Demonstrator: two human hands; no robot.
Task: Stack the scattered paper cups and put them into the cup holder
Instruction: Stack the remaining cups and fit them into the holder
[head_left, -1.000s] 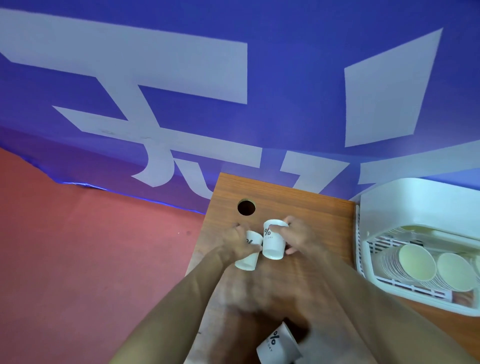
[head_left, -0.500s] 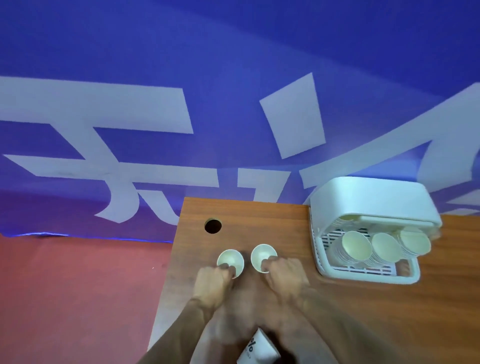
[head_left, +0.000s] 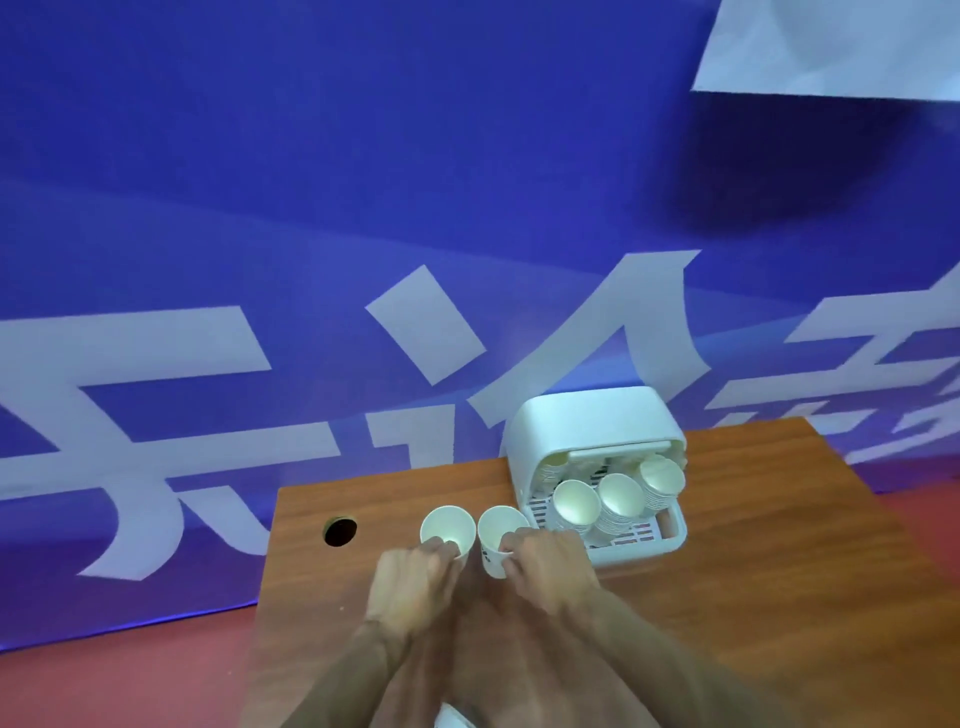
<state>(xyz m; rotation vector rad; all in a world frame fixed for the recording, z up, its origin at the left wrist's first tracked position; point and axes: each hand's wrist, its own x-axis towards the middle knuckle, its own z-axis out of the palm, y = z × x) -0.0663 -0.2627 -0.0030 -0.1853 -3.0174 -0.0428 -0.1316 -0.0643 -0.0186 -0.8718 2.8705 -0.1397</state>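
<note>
our left hand (head_left: 415, 571) pinches a paper cup (head_left: 445, 525) by its near rim, our right hand (head_left: 545, 566) pinches a second cup (head_left: 500, 527) beside it, both at twelve o'clock from our fingers (head_left: 441, 546), cup holder (head_left: 592, 421) at two o'clock

Near the middle of the wooden counter (head_left: 753, 545), the left hand (head_left: 415, 577) grips the near rim of the left cup (head_left: 447, 525). The right hand (head_left: 545, 566) holds the right cup (head_left: 496, 527) with its fingers (head_left: 519, 538) curled over the near rim, and the two white cups stand roughly upright, just beside each other. Just to their right stands the white cup holder (head_left: 597, 426), its slatted tray carrying three tilted cup stacks (head_left: 618, 496) side by side, while a round hole (head_left: 340, 531) lies in the counter to the left, a blue banner (head_left: 363, 182) with large white characters rises beyond the far edge, and red floor (head_left: 130, 675) shows near left.
</note>
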